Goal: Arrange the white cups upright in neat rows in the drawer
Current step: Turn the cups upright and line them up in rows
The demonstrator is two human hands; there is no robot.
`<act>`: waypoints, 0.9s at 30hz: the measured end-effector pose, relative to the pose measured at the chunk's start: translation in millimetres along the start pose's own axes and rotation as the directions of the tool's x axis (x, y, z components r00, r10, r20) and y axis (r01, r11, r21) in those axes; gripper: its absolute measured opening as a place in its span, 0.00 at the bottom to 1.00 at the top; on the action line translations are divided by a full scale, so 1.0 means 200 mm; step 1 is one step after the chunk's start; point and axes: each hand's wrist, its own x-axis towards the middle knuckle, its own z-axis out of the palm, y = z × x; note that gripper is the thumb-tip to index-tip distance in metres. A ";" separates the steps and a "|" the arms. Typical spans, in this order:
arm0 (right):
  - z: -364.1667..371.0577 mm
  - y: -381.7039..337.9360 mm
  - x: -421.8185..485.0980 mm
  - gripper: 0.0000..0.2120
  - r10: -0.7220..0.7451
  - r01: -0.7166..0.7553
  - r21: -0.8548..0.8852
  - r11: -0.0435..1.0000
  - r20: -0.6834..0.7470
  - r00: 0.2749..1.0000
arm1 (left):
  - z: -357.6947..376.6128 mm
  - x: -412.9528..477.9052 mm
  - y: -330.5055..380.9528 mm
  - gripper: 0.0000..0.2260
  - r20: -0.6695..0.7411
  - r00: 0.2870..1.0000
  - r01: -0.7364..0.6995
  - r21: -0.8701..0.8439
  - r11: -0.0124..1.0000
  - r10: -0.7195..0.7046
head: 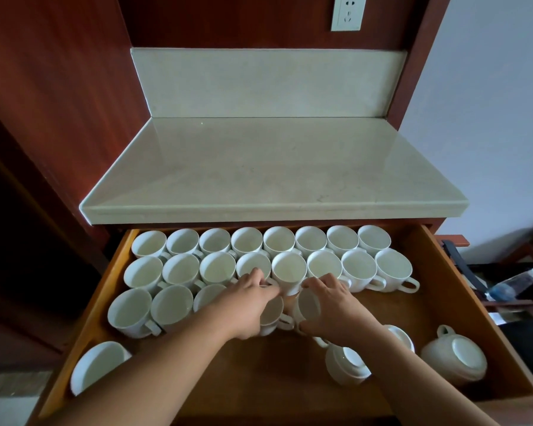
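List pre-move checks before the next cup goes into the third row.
1. Right hand grips tilted cup: ok.
2. Left hand grip on second cup: cannot tell, the hand covers it.
3. Back row upright and full: ok.
4. Third row complete: not ok, only three cups stand at its left end.
5. Loose cups upright: not ok, overturned cup and its neighbour sit base-up.
6. Bare drawer floor to the right of the hands: ok.
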 end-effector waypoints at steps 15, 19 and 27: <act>0.08 -0.05 -0.01 0.54 -0.027 0.025 -0.083 0.996 -0.028 0.999 | 0.12 -0.06 -0.05 0.39 -0.132 0.991 -0.031 0.063 0.998 0.039; 0.10 -0.06 -0.03 0.55 0.032 -0.033 -0.058 0.998 -0.015 0.999 | 0.10 -0.14 -0.14 0.30 -0.247 0.969 0.011 -0.056 0.998 -0.024; 0.15 -0.13 0.01 0.50 0.096 -0.100 -0.053 0.994 -0.074 0.993 | 0.10 -0.28 -0.26 0.03 -0.240 0.954 0.167 -0.065 0.984 -0.178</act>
